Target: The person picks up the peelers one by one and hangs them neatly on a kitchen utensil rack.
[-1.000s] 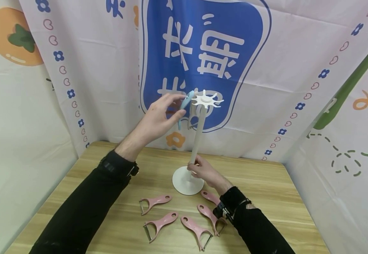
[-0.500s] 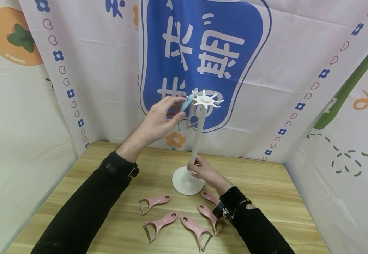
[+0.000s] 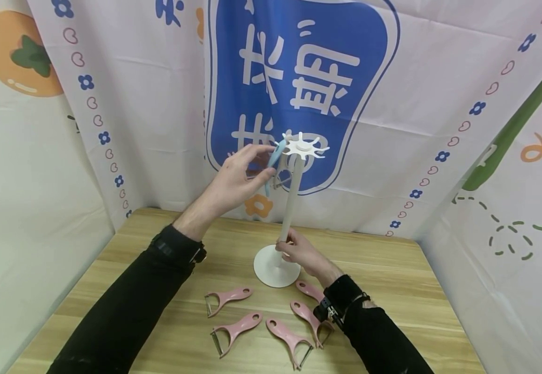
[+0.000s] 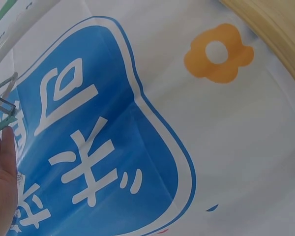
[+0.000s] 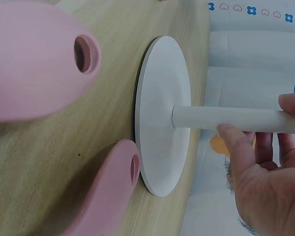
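Observation:
A white stand [image 3: 292,202] with a round base and a ring of hooks [image 3: 304,148] on top stands upright on the table. My left hand [image 3: 238,174] pinches a light blue peeler [image 3: 277,152] by its handle, the handle's upper end right at the left hooks. At the left edge of the left wrist view the fingers [image 4: 7,147] and part of the peeler [image 4: 2,124] show. Behind it, a pale peeler [image 3: 283,165] hangs from the stand. Low on the pole, my right hand [image 3: 305,253] grips the stand, fingers and thumb around the pole [image 5: 201,117].
Several pink peelers lie on the wooden table [image 3: 373,296] in front of the base, among them one at left [image 3: 233,295] and one at centre [image 3: 287,335]. My right forearm passes over the right-hand ones [image 3: 305,314]. A printed cloth [image 3: 392,171] hangs behind.
My left hand has lowered slightly and moved a little to the right, bringing the blue peeler's upper end closer in against the hooks. My right hand and the stand have not moved.

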`<state>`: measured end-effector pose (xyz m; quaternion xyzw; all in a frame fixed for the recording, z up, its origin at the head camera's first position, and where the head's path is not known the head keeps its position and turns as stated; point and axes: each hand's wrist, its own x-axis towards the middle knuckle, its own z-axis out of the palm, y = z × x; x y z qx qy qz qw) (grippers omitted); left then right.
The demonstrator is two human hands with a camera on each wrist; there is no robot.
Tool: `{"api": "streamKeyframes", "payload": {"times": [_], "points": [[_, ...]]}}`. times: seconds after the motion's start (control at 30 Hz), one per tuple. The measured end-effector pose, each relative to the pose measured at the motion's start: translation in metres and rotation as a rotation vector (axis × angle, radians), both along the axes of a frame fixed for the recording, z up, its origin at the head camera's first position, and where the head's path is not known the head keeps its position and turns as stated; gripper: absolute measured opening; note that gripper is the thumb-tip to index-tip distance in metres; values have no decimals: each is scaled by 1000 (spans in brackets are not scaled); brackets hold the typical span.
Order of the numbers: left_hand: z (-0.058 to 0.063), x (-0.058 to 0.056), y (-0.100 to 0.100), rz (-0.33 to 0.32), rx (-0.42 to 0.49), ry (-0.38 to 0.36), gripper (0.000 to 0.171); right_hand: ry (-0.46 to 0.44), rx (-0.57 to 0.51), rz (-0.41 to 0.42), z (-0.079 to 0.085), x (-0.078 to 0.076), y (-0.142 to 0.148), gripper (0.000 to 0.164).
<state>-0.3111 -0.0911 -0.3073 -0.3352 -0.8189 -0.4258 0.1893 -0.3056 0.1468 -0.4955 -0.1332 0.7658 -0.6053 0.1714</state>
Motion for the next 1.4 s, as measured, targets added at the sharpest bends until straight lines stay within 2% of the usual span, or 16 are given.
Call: {"api": "streamKeyframes", "payload": {"times": [0.73, 1.07, 1.27, 1.4], "points": [[-3, 2, 6, -10, 12, -48, 55, 2, -7, 7, -1, -1, 0, 23], [-8, 4, 1, -13, 36, -83, 56, 1, 25, -9, -1, -2, -1, 23], [-13, 6, -6, -28, 51, -73, 53, 8, 17, -10, -1, -1, -1, 23], [-16, 8, -10, -2, 30, -59, 55, 8, 15, -9, -1, -1, -1, 25]]}}
